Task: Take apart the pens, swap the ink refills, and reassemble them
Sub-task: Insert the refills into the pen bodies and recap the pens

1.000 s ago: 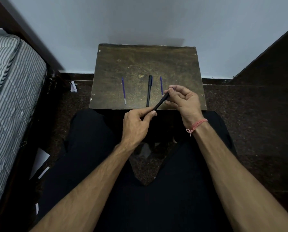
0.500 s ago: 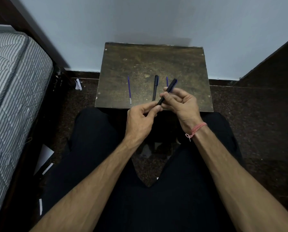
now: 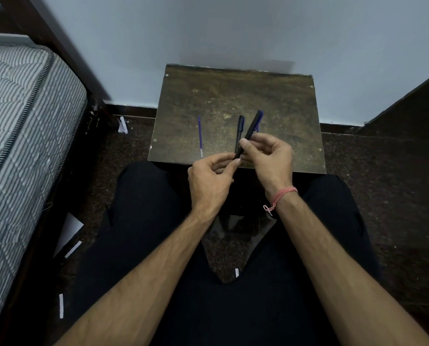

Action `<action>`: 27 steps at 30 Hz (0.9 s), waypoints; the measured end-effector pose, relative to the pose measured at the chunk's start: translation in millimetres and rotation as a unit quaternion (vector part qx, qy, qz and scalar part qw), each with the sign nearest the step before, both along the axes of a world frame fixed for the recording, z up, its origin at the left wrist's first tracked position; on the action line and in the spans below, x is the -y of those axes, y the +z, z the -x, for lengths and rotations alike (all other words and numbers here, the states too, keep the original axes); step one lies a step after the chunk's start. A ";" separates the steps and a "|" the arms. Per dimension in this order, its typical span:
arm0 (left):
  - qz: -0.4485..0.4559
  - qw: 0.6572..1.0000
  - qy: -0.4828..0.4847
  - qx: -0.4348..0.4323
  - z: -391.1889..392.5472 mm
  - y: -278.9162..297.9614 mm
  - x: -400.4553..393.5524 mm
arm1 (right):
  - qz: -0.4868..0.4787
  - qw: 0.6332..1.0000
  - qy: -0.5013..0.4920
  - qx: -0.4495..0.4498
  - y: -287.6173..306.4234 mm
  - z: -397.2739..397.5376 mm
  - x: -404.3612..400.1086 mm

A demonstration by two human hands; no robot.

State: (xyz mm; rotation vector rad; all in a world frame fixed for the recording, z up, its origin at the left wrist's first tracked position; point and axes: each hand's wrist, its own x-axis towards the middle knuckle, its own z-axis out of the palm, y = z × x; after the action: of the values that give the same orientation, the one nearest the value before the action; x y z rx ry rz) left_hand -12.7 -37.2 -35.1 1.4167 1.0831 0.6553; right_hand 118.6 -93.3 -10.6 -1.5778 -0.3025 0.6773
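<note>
- Holding one black plastic pen barrel [image 3: 251, 129] between them, both hands are raised over the near edge of the small dark brown wooden worktop [image 3: 278, 101].
- Left hand [image 3: 209, 182]: thumb and forefinger are pinched on the lower end of the held barrel, at the 6 o'clock end of its length.
- Right hand [image 3: 271, 159]: fingertips are closed on the barrel's middle section, just above the left-hand pinch; the remaining fingers are curled toward the palm.
- The held barrel is tilted, its free end pointing toward 1 o'clock above the worktop.
- A second black pen body [image 3: 239, 131] lies flat on the worktop, aligned roughly 12 to 6 o'clock, just to the 9 o'clock side of the held barrel. Its near end is hidden behind the hands.
- One thin blue ink refill [image 3: 200, 136] lies flat on the worktop at the 9 o'clock side, well apart from the pen body, parallel to it, pale tip toward 6 o'clock.
- A short blue piece [image 3: 257, 127] shows just beside the held barrel on its 3 o'clock side; most of it is hidden, so what it is cannot be told.
- A red thread bracelet [image 3: 282, 197] circles the right wrist.
- A grey striped mattress [image 3: 21, 126] occupies the 9 o'clock side of the view.
</note>
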 end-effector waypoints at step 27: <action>-0.167 0.954 0.064 -0.241 12.8 14.4 -88.9 | 0.191 0.965 0.087 0.156 -12.9 10.7 -70.4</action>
State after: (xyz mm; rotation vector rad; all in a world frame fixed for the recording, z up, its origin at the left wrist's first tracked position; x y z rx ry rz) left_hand -25.6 51.8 -20.7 1.8706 1.5070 0.6201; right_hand 107.9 -23.0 -23.5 -2.0499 -0.5767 0.6459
